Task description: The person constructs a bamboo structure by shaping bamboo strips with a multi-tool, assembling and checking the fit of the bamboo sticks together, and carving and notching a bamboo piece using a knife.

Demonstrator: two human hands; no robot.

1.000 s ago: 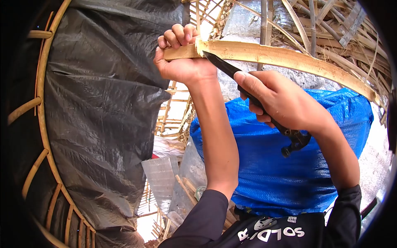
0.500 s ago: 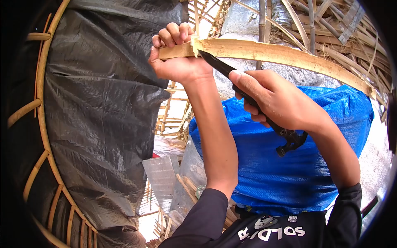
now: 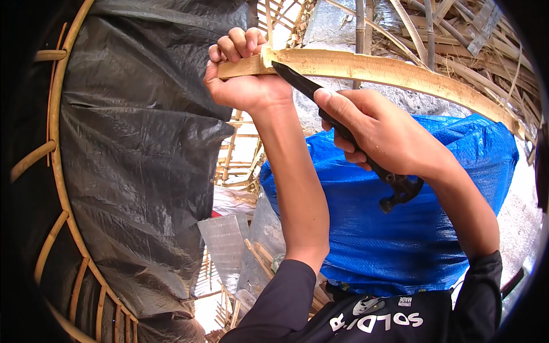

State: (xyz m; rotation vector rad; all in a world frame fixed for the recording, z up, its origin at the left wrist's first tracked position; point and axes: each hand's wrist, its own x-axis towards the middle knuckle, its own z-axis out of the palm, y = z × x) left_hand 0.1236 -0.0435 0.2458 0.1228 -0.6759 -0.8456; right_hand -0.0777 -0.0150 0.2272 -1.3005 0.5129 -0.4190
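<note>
My left hand [image 3: 258, 91] is closed around the left end of a long, flat bamboo strip [image 3: 366, 67], which curves away to the right. A pale, partly cut spot with a raised sliver [image 3: 266, 57] shows on the strip just beside my fingers. My right hand [image 3: 383, 128] grips a black knife [image 3: 297, 81], thumb laid along its upper side. The blade's tip touches or nearly touches the strip at the pale spot. The handle's lower end has a black, hammer-like head [image 3: 400, 191].
Blue tarpaulin [image 3: 389, 228] spreads below the strip, over my lap. Black plastic sheeting [image 3: 137, 143] hangs at left beside a curved bamboo frame [image 3: 57, 114]. Split bamboo pieces [image 3: 457, 46] are piled at upper right. A grey metal sheet [image 3: 223, 246] lies near my left elbow.
The knife tip has risen slightly along the pale spot, and the loose fibres there now hang less. Both hands keep their hold; the view has shifted a little.
</note>
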